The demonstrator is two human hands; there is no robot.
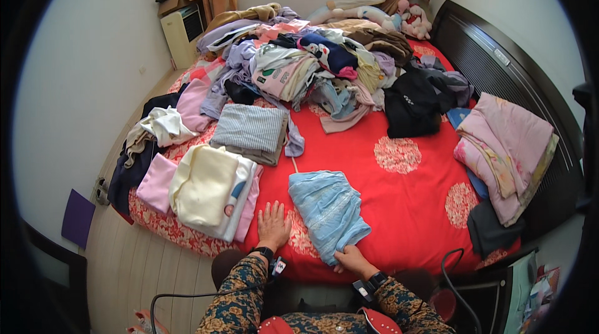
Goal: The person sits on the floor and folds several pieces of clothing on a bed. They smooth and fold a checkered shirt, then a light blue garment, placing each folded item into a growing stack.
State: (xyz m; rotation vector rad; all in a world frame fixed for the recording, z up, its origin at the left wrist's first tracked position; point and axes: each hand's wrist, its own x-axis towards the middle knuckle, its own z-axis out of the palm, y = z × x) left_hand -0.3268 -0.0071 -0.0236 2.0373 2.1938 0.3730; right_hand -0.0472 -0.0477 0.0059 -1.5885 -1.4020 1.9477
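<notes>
A light blue cloth garment (327, 207), partly folded and wrinkled, lies on the red patterned bedspread (365, 156) before me. My right hand (356, 261) grips its near edge at the bed's front. My left hand (273, 227) rests flat on the bedspread, fingers spread, a little left of the garment and not touching it. Just left of that hand is a stack of folded clothes with a cream knit top (206, 184) uppermost. Behind the stack sits a grey striped folded garment (250, 127) on top of brownish cloth.
A large heap of mixed clothes (290, 62) covers the far part of the bed. Pink floral bedding (507, 151) lies folded by the dark headboard (505, 67). A black garment (412, 102) lies at the right of the heap. Black cables (210, 293) run from devices at both wrists.
</notes>
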